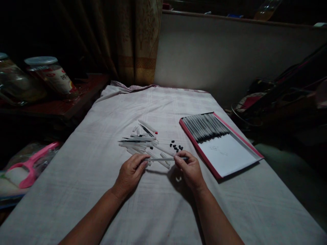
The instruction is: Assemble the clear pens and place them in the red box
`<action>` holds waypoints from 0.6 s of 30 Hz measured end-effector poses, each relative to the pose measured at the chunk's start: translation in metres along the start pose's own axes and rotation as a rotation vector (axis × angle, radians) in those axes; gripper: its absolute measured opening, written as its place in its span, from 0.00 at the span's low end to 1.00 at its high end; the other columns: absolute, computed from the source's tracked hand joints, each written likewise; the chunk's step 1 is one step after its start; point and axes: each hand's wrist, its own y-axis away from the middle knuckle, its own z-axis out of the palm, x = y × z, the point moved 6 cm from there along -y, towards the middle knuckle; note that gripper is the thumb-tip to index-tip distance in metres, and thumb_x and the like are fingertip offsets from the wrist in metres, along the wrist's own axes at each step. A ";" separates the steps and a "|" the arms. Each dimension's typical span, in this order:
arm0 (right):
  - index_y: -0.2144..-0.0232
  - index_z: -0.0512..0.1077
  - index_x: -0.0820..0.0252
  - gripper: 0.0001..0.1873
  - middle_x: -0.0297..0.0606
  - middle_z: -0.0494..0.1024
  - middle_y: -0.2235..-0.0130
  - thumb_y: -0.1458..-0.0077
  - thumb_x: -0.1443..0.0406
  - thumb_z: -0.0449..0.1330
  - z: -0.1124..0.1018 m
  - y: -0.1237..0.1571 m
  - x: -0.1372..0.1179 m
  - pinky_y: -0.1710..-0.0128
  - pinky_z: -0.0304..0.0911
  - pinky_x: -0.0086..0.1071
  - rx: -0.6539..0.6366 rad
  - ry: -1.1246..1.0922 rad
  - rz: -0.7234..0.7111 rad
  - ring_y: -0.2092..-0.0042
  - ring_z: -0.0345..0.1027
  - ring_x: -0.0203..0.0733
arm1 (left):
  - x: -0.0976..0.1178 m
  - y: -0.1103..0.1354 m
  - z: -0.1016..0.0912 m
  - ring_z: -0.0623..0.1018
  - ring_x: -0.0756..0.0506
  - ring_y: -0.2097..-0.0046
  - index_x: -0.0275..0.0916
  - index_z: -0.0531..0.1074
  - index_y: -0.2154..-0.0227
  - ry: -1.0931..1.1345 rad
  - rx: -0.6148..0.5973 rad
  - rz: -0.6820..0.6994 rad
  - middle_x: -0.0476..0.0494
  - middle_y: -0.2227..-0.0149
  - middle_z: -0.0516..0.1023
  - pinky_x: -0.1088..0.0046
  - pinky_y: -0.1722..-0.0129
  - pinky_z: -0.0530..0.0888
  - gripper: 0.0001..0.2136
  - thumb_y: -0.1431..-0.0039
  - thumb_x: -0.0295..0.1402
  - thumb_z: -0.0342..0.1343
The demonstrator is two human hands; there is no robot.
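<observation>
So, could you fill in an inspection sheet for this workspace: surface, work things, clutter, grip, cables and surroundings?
Surface: pale checked cloth, wrinkled in places.
Work things: one pen held between the hands; a row of pens side by side in the red-edged box.
Clutter: loose pile of pen parts, one with a red end; small black pieces between pile and box.
Grip: left hand and right hand pinch the same pen, one near each end.
Cables: nothing seen, though the right side is dark.
Surroundings: jars and a pink item at left; curtain and wall behind.
</observation>
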 end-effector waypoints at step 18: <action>0.72 0.81 0.60 0.12 0.36 0.79 0.75 0.45 0.63 0.59 0.024 0.003 -0.005 0.75 0.60 0.27 -0.519 0.407 -0.050 0.73 0.69 0.38 | -0.005 0.006 0.014 0.82 0.48 0.65 0.41 0.78 0.57 -0.020 -0.204 0.068 0.44 0.65 0.84 0.74 0.64 0.78 0.10 0.34 0.36 0.52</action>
